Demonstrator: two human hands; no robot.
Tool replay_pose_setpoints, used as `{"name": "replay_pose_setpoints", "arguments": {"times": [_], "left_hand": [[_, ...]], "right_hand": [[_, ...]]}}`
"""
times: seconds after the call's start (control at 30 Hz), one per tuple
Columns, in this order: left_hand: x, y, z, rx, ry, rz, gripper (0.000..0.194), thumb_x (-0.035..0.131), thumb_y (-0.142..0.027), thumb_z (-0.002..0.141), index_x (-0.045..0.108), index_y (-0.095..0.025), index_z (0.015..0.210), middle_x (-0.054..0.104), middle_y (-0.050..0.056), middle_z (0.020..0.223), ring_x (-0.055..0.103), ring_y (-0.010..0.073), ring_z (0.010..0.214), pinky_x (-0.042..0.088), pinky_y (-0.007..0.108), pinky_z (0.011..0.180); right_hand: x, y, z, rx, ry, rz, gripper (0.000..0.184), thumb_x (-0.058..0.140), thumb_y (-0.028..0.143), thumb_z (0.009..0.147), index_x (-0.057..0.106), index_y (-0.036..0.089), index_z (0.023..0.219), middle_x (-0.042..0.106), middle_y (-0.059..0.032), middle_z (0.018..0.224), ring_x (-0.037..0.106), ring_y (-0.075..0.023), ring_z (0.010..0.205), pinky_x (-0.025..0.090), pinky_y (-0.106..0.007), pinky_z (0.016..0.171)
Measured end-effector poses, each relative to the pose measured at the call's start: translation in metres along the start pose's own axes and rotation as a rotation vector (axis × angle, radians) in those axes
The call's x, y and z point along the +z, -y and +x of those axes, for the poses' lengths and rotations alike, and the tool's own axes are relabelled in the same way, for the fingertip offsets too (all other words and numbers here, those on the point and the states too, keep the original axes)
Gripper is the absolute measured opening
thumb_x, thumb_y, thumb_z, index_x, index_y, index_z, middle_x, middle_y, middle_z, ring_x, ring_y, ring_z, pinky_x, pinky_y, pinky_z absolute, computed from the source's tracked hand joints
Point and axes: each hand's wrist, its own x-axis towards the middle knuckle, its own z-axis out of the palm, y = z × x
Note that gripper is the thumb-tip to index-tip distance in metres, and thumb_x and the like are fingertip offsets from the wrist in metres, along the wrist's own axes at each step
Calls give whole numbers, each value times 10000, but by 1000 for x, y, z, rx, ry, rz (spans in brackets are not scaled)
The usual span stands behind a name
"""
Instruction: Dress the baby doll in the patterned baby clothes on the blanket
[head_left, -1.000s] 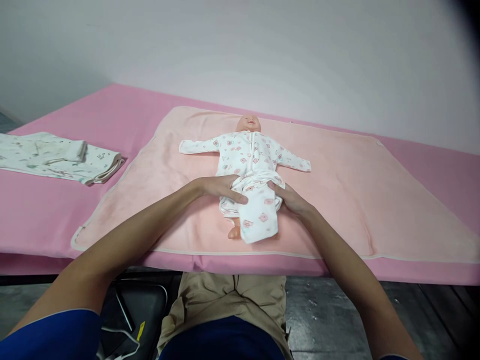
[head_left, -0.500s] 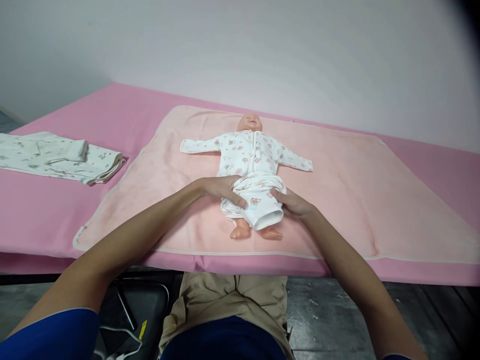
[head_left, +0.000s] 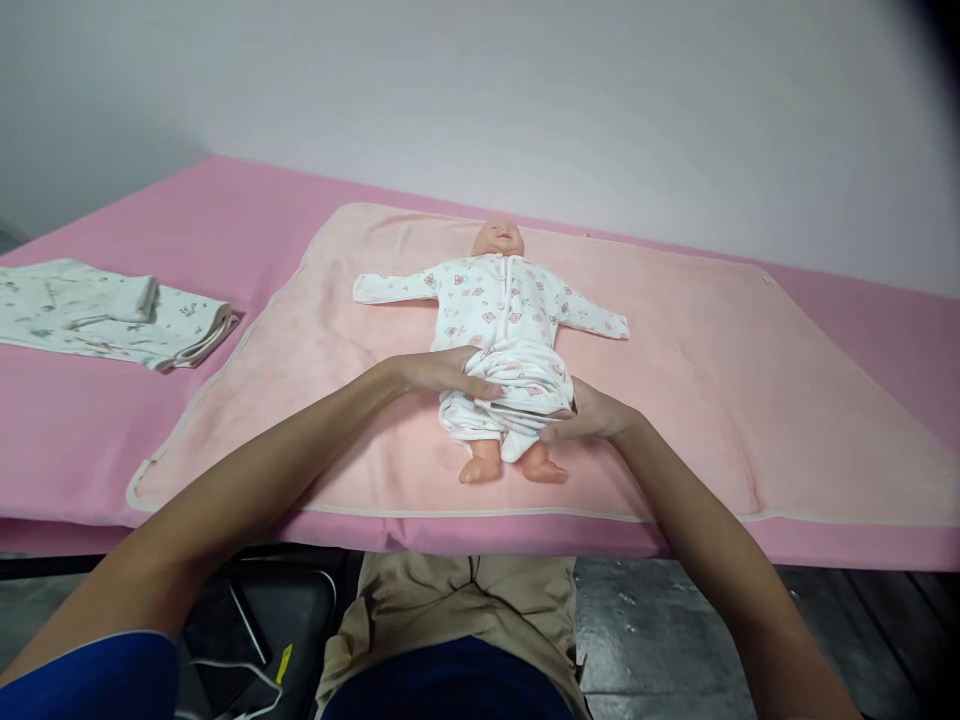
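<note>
A baby doll (head_left: pixel 499 238) lies on its back, face up, with its feet toward me. It is dressed in a white baby outfit (head_left: pixel 472 305) with small pink prints and a front closing, both sleeves spread sideways. Around the hips and legs the cloth is bunched in folds, and both bare feet stick out below. My left hand (head_left: pixel 454 373) grips the folds at the left hip, thumb on top, other fingers mostly hidden. At the right side my right hand (head_left: pixel 589 412) holds the lower edge of the cloth, its fingertips partly covered by fabric.
Under the doll a peach blanket (head_left: pixel 675 420) is spread over a pink-covered table (head_left: pixel 195 220). Folded printed baby clothes (head_left: pixel 112 315) lie at the left. A pale wall stands behind. Below the front edge is a black chair (head_left: pixel 292 610) with a white cable.
My right hand has moved slightly down along the cloth. The leg cuff that hung forward is now gathered up and folded, and more of the doll's right-side foot shows.
</note>
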Motion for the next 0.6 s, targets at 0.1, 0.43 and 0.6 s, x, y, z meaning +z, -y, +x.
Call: {"name": "replay_pose_setpoints", "arguments": {"times": [0.1,0.43,0.6], "left_hand": [[5,-7,1,11,33,27,533,986,-494,734,811,-170,1119,811,92,1028,754,266,992,626,376,873],[39,-34,-1,-101,-272,331,219,709,-366,864,718,-162,941,711,27,865,661,203,818,505,311,717],[65,-42,0,-69,-71,749,183,537,-313,969,667,-186,946,728,50,919,664,219,840,490,326,780]], "right_hand": [[7,10,3,49,-197,2,560,941,356,823,762,182,1324,815,-84,1230,728,-295,1240,553,-414,1117],[83,11,-1,99,-836,-109,426,779,341,865,759,164,1252,825,-77,1142,753,-290,1080,589,-407,974],[155,-27,-25,-68,-1101,-257,454,736,384,923,697,211,1341,781,-94,1276,725,-286,1157,584,-393,981]]}}
